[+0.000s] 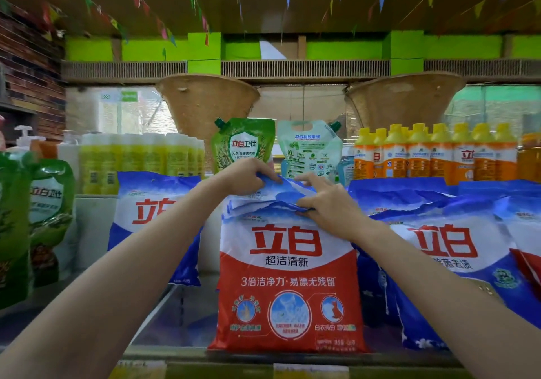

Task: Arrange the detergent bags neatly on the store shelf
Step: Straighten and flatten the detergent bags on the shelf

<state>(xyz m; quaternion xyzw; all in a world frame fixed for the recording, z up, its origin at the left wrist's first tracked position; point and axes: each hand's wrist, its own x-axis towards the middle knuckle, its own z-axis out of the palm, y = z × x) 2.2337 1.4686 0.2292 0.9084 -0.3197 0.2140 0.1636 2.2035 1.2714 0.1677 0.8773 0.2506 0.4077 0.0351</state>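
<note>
You are facing a store shelf (187,314), looking slightly down along both of your bare forearms. At the centre of the view a red and white detergent bag (288,285) stands upright at the shelf's front edge, its printed face towards you. Its blue top seam is crumpled and folds back at 12 o'clock.

Your left hand (247,178) grips the upper left corner of that top seam, fingers curled over the fold. Your right hand (328,200) pinches the same seam just to the right, thumb underneath, with the index finger stretched along the plastic. Both hands are grasping the bag, close together but not touching.

At 9 o'clock from it a blue and white bag (152,220) leans back, with a gap of bare shelf between. At 3 o'clock a group of blue bags (445,250) lies tilted and overlapping, touching the red bag's right side. Behind, at 12 o'clock, stand two green pouches (243,144), with orange bottles (433,153) towards 2 o'clock.

The bag looks full and probably heavy, with soft contents that shift and slump. Its glossy film is likely slippery, and the slack top seam gives a weak hold. For a move, one hand under or at the bag's side would likely control it better.
</note>
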